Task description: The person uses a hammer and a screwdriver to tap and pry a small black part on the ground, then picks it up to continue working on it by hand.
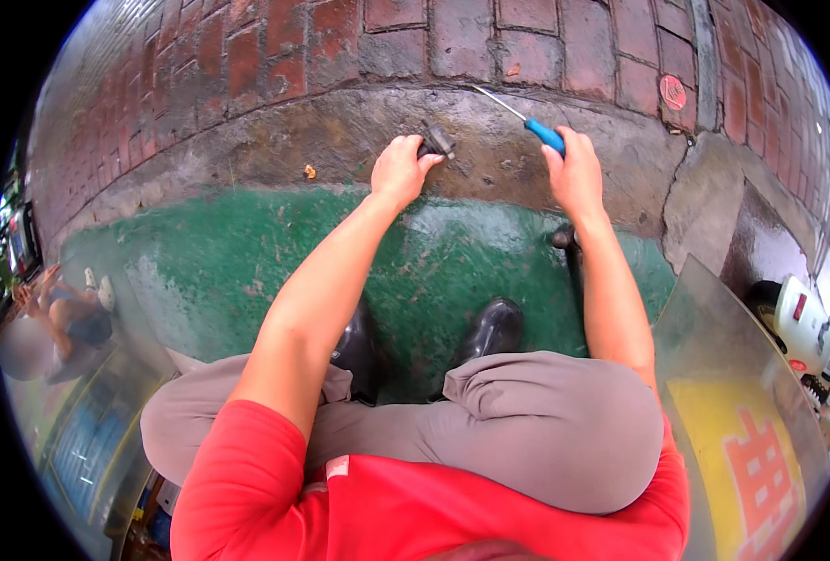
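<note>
My left hand [402, 172] is closed around a small dark, greasy metal part [436, 140] just above the wet concrete strip. The part looks blocky with a short stub at one side; its exact kind cannot be made out. In my right hand [576, 178] is a screwdriver [544, 136] with a blue handle, gripped at the handle's end. Its thin metal shaft points away to the upper left, the tip near the edge of the bricks. The tool and the part are apart from each other.
Below my hands lies a green painted floor [218, 252], wet in places. Beside my right forearm stands a dark rod with a rounded end [562, 239]. Red bricks [396, 56] pave the far side. Clear panels flank me, and a white scooter [801, 323] stands at right. Another person [69, 323] sits at left.
</note>
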Tool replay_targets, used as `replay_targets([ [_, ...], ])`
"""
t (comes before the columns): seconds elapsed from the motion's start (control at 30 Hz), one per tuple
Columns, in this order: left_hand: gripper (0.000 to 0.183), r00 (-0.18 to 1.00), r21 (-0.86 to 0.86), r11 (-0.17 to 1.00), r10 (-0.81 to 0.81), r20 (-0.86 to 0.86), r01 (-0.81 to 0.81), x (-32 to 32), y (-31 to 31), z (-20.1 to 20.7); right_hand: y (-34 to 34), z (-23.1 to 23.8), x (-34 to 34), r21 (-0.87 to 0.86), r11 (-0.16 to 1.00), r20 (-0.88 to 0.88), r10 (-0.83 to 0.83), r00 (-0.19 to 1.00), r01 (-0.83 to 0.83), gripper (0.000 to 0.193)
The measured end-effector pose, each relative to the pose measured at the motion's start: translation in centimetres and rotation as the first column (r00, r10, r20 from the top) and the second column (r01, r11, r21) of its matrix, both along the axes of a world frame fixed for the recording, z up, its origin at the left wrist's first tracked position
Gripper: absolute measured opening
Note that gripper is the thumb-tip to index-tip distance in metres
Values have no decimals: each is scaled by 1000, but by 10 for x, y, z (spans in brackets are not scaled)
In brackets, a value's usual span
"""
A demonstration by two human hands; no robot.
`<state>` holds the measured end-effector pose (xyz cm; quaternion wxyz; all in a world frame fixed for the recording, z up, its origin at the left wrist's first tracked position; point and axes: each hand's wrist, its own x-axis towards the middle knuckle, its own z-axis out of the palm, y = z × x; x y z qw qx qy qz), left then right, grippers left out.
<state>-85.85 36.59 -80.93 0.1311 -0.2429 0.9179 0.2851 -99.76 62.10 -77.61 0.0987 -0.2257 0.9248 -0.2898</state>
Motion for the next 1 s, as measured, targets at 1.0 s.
replay_targets([
  [1.0,25,999,-177,983,-44,-9,41,-121,-20,-4,0,89,26,-357,901,73,-236,969,246,37],
])
